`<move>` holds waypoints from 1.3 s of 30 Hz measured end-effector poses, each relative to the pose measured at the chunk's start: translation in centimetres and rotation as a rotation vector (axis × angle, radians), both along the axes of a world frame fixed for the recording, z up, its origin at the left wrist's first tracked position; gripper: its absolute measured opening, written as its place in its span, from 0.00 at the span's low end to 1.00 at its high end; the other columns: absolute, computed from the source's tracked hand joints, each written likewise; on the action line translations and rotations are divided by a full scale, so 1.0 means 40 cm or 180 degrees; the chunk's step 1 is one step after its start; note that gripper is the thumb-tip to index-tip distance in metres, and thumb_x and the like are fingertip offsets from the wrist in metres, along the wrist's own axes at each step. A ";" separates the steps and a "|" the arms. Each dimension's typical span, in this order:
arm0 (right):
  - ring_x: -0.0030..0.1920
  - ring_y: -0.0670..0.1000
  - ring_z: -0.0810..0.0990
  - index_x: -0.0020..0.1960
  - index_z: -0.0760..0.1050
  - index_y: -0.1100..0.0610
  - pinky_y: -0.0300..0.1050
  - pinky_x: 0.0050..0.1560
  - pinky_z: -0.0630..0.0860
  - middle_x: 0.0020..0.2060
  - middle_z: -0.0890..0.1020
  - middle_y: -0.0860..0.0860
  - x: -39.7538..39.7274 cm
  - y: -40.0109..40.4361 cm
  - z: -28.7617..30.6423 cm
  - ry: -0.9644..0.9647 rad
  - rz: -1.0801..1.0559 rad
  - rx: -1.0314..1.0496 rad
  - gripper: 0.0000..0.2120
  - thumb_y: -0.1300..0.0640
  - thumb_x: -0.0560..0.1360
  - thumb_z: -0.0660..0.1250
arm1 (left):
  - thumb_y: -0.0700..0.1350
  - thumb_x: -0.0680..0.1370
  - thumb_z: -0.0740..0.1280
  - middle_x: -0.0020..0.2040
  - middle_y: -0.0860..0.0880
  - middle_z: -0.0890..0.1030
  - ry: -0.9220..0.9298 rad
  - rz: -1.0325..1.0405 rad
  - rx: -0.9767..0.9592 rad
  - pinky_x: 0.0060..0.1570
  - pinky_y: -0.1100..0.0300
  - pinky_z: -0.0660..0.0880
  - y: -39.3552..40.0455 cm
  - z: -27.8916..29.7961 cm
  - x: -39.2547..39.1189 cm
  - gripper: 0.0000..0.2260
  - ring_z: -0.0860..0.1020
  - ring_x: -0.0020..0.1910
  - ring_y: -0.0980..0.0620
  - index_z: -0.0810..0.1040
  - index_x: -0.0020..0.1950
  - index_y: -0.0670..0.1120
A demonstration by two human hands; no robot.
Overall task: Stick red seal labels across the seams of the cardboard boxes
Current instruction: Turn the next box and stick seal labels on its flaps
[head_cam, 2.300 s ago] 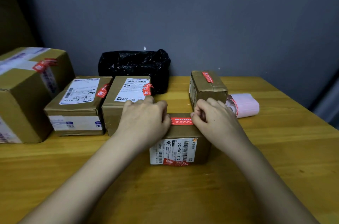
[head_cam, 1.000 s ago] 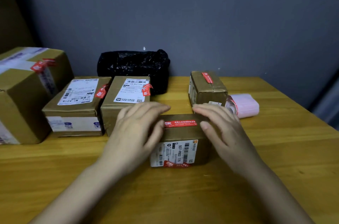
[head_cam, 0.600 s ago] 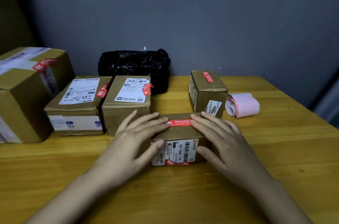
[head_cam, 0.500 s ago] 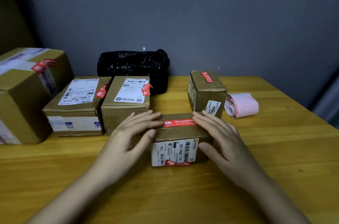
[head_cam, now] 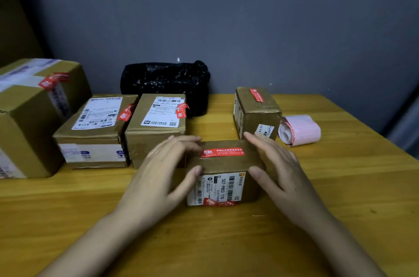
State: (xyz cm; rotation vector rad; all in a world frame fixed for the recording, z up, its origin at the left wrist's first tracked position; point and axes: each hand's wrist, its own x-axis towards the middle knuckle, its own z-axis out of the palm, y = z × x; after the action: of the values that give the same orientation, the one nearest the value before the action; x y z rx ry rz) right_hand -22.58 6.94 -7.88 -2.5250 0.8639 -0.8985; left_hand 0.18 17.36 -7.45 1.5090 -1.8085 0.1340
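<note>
Black plastic bag (head_cam: pixel 165 86) against grey wall (head_cam: pixel 249 15).

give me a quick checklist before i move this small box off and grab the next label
1. Red seal label lies flat across the small box top: ok.
2. Label ends fully stuck down: cannot tell.
3. Second red label at the front bottom edge: wrinkled, not ok.
4. Left hand and right hand flank the box, fingers straight: ok.
5. Label roll lies on the table to the right: ok.
</note>
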 end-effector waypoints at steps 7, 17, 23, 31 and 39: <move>0.68 0.31 0.61 0.73 0.52 0.34 0.41 0.69 0.66 0.70 0.60 0.34 0.012 -0.056 0.019 0.0082 0.0364 0.1364 0.45 0.34 0.63 0.72 | 0.69 0.72 0.55 0.73 0.63 0.55 -0.0507 -0.0084 0.0748 0.68 0.68 0.53 -0.020 0.010 0.002 0.28 0.58 0.71 0.64 0.60 0.70 0.60; 0.68 0.38 0.65 0.71 0.51 0.31 0.47 0.68 0.69 0.70 0.61 0.35 0.015 -0.053 0.014 0.0099 0.0377 0.1620 0.45 0.29 0.61 0.70 | 0.60 0.77 0.59 0.71 0.54 0.67 -0.0864 -0.0128 0.0470 0.69 0.62 0.59 -0.016 -0.003 0.012 0.18 0.68 0.69 0.55 0.70 0.64 0.53; 0.76 0.38 0.47 0.77 0.53 0.48 0.43 0.75 0.45 0.76 0.54 0.39 0.053 0.028 0.041 0.1023 0.0013 -0.0797 0.34 0.37 0.75 0.51 | 0.57 0.75 0.59 0.74 0.49 0.66 -0.1496 0.0226 0.0455 0.72 0.50 0.56 -0.016 0.017 -0.056 0.29 0.62 0.74 0.52 0.66 0.73 0.45; 0.74 0.48 0.63 0.75 0.62 0.55 0.47 0.72 0.52 0.73 0.67 0.49 0.068 0.050 0.011 0.1523 -0.0427 -0.1003 0.35 0.36 0.74 0.53 | 0.59 0.74 0.55 0.70 0.45 0.72 -0.1799 0.0647 0.0822 0.67 0.51 0.59 -0.006 -0.004 -0.092 0.31 0.70 0.70 0.49 0.69 0.72 0.42; 0.74 0.45 0.62 0.75 0.60 0.53 0.48 0.72 0.55 0.74 0.64 0.46 0.058 0.049 0.021 0.1662 -0.0496 -0.0802 0.36 0.34 0.73 0.50 | 0.60 0.74 0.55 0.69 0.46 0.74 -0.1602 0.0779 0.0935 0.70 0.53 0.61 -0.005 0.002 -0.057 0.31 0.72 0.68 0.49 0.71 0.70 0.43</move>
State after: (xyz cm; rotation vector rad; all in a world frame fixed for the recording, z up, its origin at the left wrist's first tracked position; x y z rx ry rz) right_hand -20.25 8.88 -7.06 -3.0101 1.1731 -0.4019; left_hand -2.09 17.15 -7.38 2.0436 -2.0878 0.4143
